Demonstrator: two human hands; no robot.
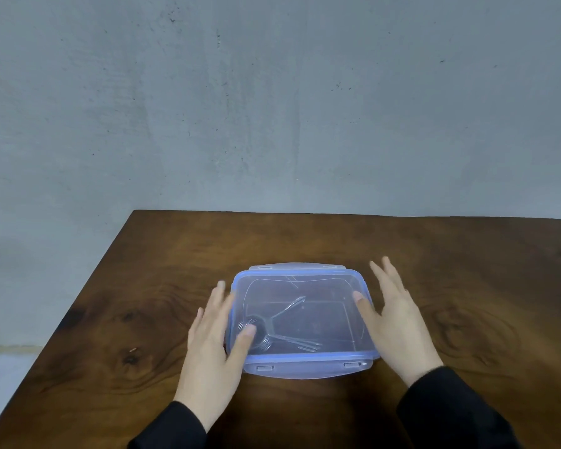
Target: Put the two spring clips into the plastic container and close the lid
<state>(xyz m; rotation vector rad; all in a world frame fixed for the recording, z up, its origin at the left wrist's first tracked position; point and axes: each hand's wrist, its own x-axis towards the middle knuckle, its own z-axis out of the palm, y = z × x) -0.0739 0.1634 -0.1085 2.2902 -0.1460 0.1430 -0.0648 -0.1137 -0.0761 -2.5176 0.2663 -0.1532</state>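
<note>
Black sleeves at 7 and 5 o'clock, both hands flat and splayed, gripping nothing. Left hand lies along the container's left edge, thumb resting on the lid near the front-left corner. Right hand mirrors it on the right edge, thumb over the lid rim, fingers pointing to 12. My read: the two hands bracket the box to keep it from sliding while they press the lid down square.

Plastic container sits at centre, translucent with a blue rim. Lid is on top and looks seated. Near flap shows two latch slots at 6 o'clock; far flap at 12 sticks out level, so I judge it not snapped. Side latches are hidden by the hands, can't tell.

Both spring clips are inside, seen through the lid: wire, coils at the left, legs fanning toward 3 o'clock, lying across each other.

Task is close to done; what remains is clicking the latches.

Table is dark knotty wood, otherwise bare, its left edge running diagonally. Behind it at 12 is a grey concrete wall, speckled.
</note>
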